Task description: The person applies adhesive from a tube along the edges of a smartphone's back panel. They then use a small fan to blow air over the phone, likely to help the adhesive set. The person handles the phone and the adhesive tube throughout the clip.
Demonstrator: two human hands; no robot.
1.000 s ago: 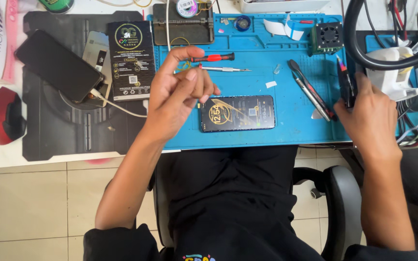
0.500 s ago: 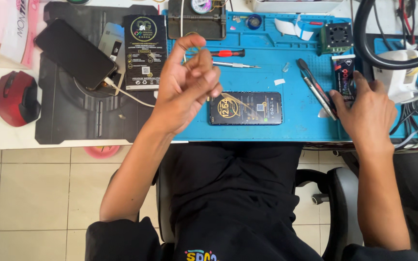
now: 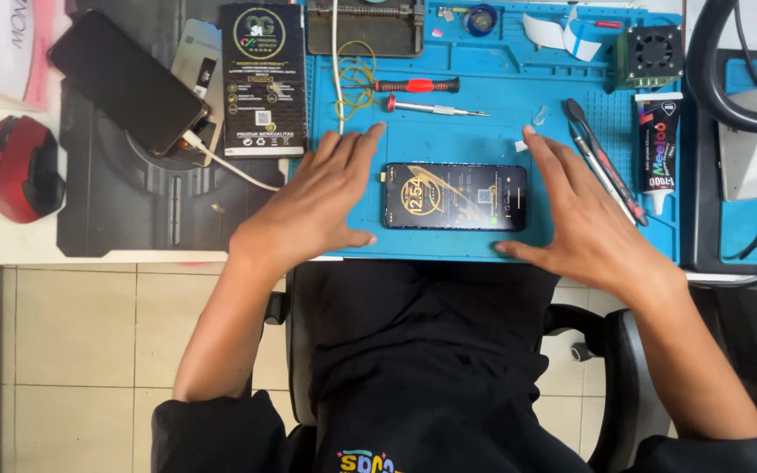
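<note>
The left hand [image 3: 321, 206] and the right hand [image 3: 584, 219] are laid flat with fingers spread, nothing grasped, on the blue silicone work mat [image 3: 501, 140]. Between them, just beside each, the black rectangular smartphone with a lit screen [image 3: 455, 196] is lain face up. Beyond it, a red-handled screwdriver [image 3: 415, 85] is seen.

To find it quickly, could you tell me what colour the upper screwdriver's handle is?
Red with a black tip, on the screwdriver, seen in the head view.
</note>
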